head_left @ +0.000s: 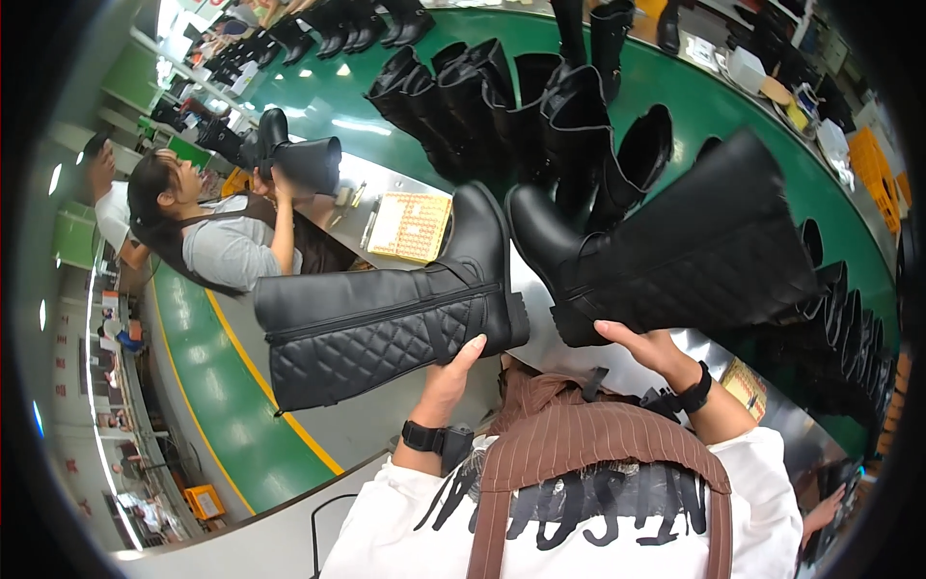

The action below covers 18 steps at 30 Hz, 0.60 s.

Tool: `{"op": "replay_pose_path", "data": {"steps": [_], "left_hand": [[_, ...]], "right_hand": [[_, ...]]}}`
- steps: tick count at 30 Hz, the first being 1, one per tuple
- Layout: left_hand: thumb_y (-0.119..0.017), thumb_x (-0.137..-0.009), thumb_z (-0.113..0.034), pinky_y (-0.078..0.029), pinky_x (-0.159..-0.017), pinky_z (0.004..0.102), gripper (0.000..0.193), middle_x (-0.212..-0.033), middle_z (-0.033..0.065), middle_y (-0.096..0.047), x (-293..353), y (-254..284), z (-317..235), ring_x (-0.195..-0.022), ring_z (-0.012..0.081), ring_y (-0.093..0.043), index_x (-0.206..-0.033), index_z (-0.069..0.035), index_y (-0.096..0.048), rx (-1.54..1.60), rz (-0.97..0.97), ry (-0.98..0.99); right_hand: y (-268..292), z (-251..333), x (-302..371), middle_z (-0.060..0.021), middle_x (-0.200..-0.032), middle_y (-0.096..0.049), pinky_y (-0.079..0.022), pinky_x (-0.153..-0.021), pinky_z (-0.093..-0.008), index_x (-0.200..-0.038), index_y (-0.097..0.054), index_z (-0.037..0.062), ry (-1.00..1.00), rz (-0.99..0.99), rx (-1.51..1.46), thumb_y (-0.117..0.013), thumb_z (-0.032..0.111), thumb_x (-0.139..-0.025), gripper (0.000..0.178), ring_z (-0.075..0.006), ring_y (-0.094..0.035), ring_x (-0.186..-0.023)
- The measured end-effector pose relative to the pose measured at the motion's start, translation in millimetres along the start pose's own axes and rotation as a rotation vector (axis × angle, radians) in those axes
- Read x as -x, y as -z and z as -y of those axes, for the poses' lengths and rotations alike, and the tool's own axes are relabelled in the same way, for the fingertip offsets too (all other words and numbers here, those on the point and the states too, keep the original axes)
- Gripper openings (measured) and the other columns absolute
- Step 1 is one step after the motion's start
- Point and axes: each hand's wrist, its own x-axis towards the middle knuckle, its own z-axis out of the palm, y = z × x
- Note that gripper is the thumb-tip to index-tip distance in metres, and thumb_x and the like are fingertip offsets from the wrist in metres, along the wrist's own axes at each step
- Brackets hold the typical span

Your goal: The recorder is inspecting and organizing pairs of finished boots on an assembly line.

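Observation:
My left hand (451, 378) is closed around the ankle and heel part of a tall black boot (376, 323), its thumb on the near side. That boot lies sideways, shaft pointing left, with a quilted panel, a long side zipper and an ankle strap. In my right hand (641, 347) is a second tall black boot (675, 241), gripped near its heel, its quilted shaft pointing right. The two toes point up and away from me, close together at the middle. Most of the fingers of both hands are hidden behind the boots.
Several black boots (463, 96) stand on the green table (357, 125) ahead, and more (830, 318) line the right. A sheet of orange-marked labels (410, 225) lies on the metal worktop (371, 183). At the left a co-worker (222, 222) holds another boot (304, 164). An orange crate (876, 179) stands far right.

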Motion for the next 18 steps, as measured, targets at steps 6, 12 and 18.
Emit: {"op": "replay_pose_path", "data": {"steps": [6,12,18], "left_hand": [[-0.064,-0.088,-0.003,-0.044,-0.101,0.0322,0.04,-0.124,0.0057,-0.059,-5,-20,-23,-0.113,0.016,-0.057,-0.127,-0.002,-0.056,0.079,0.023,-0.057],[-0.067,-0.087,-0.004,-0.044,-0.1,0.0321,0.041,-0.123,0.0053,-0.059,5,-19,-5,-0.113,0.0157,-0.056,-0.127,-0.002,-0.056,0.036,-0.019,0.023],[-0.065,-0.089,-0.004,-0.041,-0.104,0.0341,0.044,-0.128,0.0043,-0.056,8,-14,8,-0.117,0.0162,-0.054,-0.131,-0.004,-0.052,0.055,0.009,0.053]], "right_hand": [[-1,17,-3,-0.0084,-0.114,-0.062,-0.044,-0.095,-0.0325,-0.12,-0.059,-0.0012,0.065,-0.007,0.007,-0.069,0.012,-0.088,0.036,-0.0182,-0.056,-0.106],[22,-73,28,-0.0169,-0.128,-0.059,-0.038,-0.105,-0.0409,-0.126,-0.058,0.0007,0.123,-0.107,0.635,-0.066,0.029,-0.091,0.046,-0.0329,-0.054,-0.119],[29,-153,38,-0.0208,-0.137,-0.052,-0.033,-0.11,-0.0401,-0.132,-0.054,-0.0004,-0.112,-0.035,0.711,-0.066,0.022,-0.09,0.049,-0.0336,-0.047,-0.129]]}}
